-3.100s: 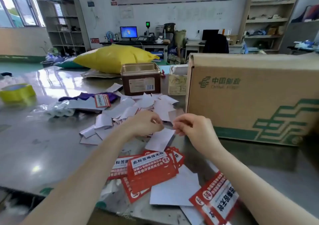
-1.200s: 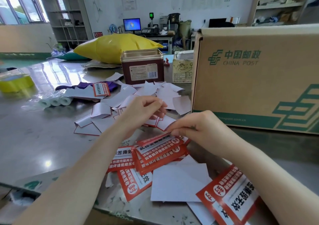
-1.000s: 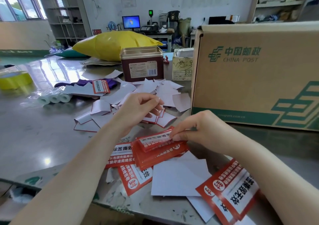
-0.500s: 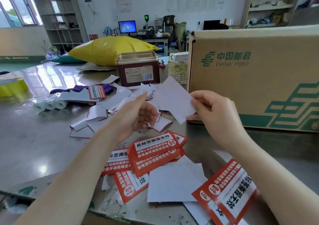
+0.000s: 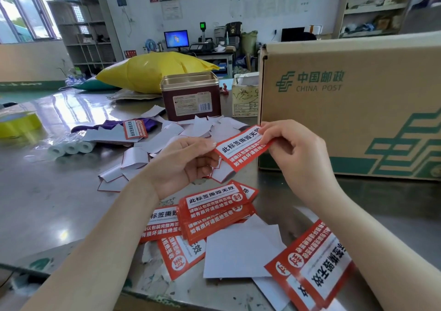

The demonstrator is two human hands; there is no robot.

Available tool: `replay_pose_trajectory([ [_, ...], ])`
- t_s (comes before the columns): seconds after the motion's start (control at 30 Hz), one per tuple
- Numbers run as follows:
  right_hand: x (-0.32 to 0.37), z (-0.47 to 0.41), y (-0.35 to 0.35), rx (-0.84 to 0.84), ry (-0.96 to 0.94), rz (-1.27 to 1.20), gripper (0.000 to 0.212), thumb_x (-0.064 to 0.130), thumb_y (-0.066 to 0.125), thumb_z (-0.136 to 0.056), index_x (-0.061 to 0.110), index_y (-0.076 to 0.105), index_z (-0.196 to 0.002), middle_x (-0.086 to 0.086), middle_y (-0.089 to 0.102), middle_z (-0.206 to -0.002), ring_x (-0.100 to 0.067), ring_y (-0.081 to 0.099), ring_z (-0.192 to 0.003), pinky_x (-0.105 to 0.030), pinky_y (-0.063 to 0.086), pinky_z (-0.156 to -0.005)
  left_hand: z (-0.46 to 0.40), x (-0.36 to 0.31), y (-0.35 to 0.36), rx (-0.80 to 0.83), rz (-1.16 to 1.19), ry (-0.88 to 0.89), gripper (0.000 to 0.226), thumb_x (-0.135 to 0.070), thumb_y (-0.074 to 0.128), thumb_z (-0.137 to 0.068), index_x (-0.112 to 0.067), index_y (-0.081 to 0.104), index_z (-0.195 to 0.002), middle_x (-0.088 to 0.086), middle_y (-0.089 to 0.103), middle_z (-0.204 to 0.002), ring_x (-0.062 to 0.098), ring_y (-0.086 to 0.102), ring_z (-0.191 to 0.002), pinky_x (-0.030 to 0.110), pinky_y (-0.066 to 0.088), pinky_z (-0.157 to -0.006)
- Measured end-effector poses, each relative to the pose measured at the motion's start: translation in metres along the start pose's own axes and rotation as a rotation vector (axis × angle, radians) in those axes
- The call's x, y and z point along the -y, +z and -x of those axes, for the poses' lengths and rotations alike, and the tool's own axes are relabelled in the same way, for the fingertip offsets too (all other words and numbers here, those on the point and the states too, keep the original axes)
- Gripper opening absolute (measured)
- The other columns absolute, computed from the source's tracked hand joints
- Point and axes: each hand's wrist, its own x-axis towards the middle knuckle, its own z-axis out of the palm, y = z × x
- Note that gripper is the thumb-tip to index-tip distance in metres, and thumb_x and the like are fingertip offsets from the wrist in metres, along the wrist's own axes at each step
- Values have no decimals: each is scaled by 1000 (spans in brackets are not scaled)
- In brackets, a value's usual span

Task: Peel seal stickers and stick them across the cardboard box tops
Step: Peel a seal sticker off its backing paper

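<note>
A red and white seal sticker (image 5: 241,149) is held in the air between both hands, printed side towards me. My left hand (image 5: 183,165) pinches its left end and my right hand (image 5: 296,153) pinches its right end. Just behind and to the right stands a large brown cardboard box (image 5: 358,110) with green China Post print; its top is out of view. A stack of more red stickers (image 5: 214,213) lies on the table below my hands, with others at the front right (image 5: 312,267).
White peeled backing papers (image 5: 191,131) litter the grey table (image 5: 47,203). Behind them stand a brown tin (image 5: 191,96), a small carton (image 5: 245,98) and a yellow bag (image 5: 152,70). Paper rolls (image 5: 71,147) and yellow tape (image 5: 19,123) lie at the left.
My right hand picked a sticker off the stack and lifted it. It showed its white back half a second ago; both hands now hold it printed side up.
</note>
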Motion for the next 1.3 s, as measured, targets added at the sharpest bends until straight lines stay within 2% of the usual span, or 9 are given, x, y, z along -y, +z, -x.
replay_pose_trajectory([
  [0.17,1,-1,0,-4,5,45,18,3,57,-87,19,58,-80,7,56,-102,-4,52,-102,-4,47,-77,0,1,0,13,-9,-10,20,-21,61,-82,-15,73,-67,2,66,-65,11,59,-60,21,49,-59],
  [0.33,0,0,1,41,2,100,21,2,54,-89,19,60,-80,6,57,-103,-3,51,-100,-4,45,-76,0,1,0,14,28,-1,22,-18,55,-78,-14,73,-67,2,64,-63,12,58,-60,22,50,-61],
  [0.5,1,1,2,46,24,163,21,5,48,-92,12,66,-100,2,61,-112,0,48,-101,0,37,-78,-1,0,2,-69,15,57,24,-18,58,-86,-16,73,-67,0,65,-66,9,57,-62,19,50,-63],
  [0.6,8,3,4,64,11,89,21,14,49,-92,16,64,-107,2,62,-112,2,53,-95,-3,45,-75,-1,1,6,-126,-82,83,21,-20,57,-83,-16,74,-71,1,69,-73,9,60,-68,21,50,-68],
  [0.73,16,4,11,198,-32,111,26,25,58,-87,17,64,-111,4,64,-112,-5,56,-103,-18,46,-87,-1,5,12,-108,-249,110,20,-21,58,-83,-19,77,-76,4,71,-79,18,60,-81,34,48,-81],
  [0.87,16,2,13,242,-47,128,32,28,63,-83,19,64,-114,5,64,-114,0,51,-102,-12,38,-87,2,3,14,-105,-295,140,22,-19,58,-83,-22,78,-75,1,71,-79,17,62,-84,42,47,-90],
  [1.03,15,3,13,269,-59,125,21,19,66,-83,17,68,-104,2,69,-102,-2,55,-90,-3,38,-73,4,4,16,-40,-364,163,19,-28,60,-76,-22,78,-81,6,72,-87,22,61,-90,49,45,-94],
  [1.13,13,3,14,261,-60,142,19,14,65,-84,16,70,-102,1,71,-97,-7,60,-87,-1,39,-71,5,4,17,-37,-399,173,17,-25,61,-78,-27,77,-81,0,72,-80,16,61,-85,44,47,-91],
  [1.3,14,3,13,264,-58,140,21,12,64,-84,14,70,-104,-2,71,-97,-10,61,-86,-7,40,-75,6,3,18,-57,-477,233,19,-15,58,-86,-23,76,-84,-2,72,-74,9,61,-78,23,50,-77],
])
